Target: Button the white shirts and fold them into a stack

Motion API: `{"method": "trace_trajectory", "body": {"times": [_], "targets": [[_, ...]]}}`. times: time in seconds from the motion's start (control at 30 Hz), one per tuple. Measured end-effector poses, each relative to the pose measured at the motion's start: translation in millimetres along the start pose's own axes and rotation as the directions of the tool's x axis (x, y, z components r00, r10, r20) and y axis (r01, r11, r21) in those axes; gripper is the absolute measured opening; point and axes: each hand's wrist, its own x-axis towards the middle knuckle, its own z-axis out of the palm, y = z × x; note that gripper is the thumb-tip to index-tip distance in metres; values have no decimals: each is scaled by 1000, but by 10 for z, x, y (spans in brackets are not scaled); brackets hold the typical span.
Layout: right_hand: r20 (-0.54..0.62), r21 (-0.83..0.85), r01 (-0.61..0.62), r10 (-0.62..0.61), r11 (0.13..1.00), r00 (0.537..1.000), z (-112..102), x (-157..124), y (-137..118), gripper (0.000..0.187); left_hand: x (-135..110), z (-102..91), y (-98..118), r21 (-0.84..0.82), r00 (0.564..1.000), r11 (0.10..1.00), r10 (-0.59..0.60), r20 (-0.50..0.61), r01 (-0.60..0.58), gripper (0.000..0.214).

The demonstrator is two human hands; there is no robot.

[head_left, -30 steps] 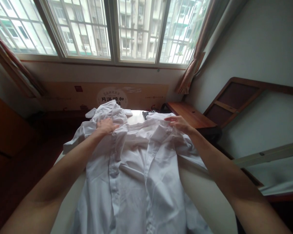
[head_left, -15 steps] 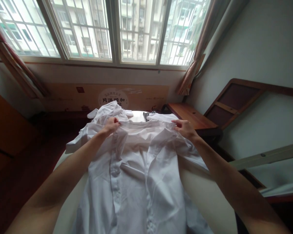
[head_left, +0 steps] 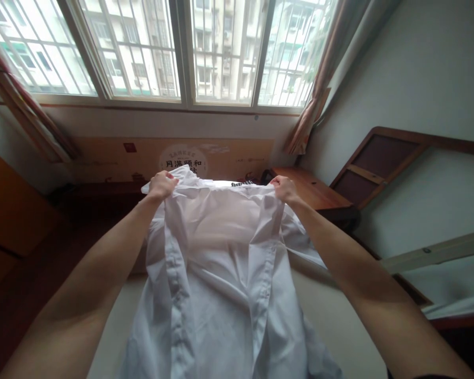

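A white button-up shirt (head_left: 221, 263) hangs in front of me, lifted off the pale table (head_left: 332, 321) at its upper end. My left hand (head_left: 163, 184) is closed on the shirt's top left corner near the collar. At the top right corner my right hand (head_left: 283, 188) grips the cloth the same way. The fabric is stretched fairly taut between both hands, with the open button plackets running down the middle. The lower part of the shirt still drapes over the table toward me.
A cardboard box (head_left: 174, 158) with printed characters stands under the barred window (head_left: 181, 47). A wooden desk (head_left: 312, 192) and a wooden frame (head_left: 383, 158) lean at the right wall. A dark keyboard edge (head_left: 240, 183) peeks behind the shirt. Curtains hang at both window sides.
Both hands went from resting on the crumpled shirt to gripping its upper corners, then raised and spread it, so the cloth now hangs stretched instead of lying bunched.
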Motion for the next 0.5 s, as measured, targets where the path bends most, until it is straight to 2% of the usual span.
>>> {"method": "trace_trajectory", "body": {"times": [0.07, 0.13, 0.17, 0.23, 0.3, 0.37, 0.4, 0.47, 0.5], "targets": [[113, -15, 14, -13, 1000, 994, 33, -7, -13, 14, 53, -1, -101, -142, 991, 986, -66, 119, 83, 22], [248, 99, -30, 5, 995, 969, 6, -16, -8, 24, 109, -39, -200, -361, 950, 914, -74, 304, 187, 22], [302, 168, -75, 21, 983, 953, -23, -21, 1, 30, 132, -70, -244, -452, 931, 859, -72, 358, 240, 21], [391, 272, -169, 52, 947, 919, -94, -27, 35, 37, 155, -142, -315, -572, 920, 764, -71, 386, 299, 17], [462, 296, -228, 70, 928, 884, -160, -28, 81, 37, 137, -216, -359, -614, 912, 722, -61, 405, 321, 16], [487, 289, -238, 72, 927, 871, -201, -17, 129, 35, 93, -279, -372, -604, 885, 729, -4, 465, 321, 22], [474, 292, -224, 63, 930, 878, -209, -5, 148, 34, 70, -302, -367, -585, 862, 749, 39, 505, 310, 28], [387, 298, -151, 26, 942, 922, -199, 39, 168, 29, 42, -316, -335, -499, 816, 833, 107, 568, 238, 41], [301, 280, -97, 8, 955, 954, -180, 69, 168, 25, 41, -302, -311, -431, 824, 887, 115, 555, 167, 42]]}}
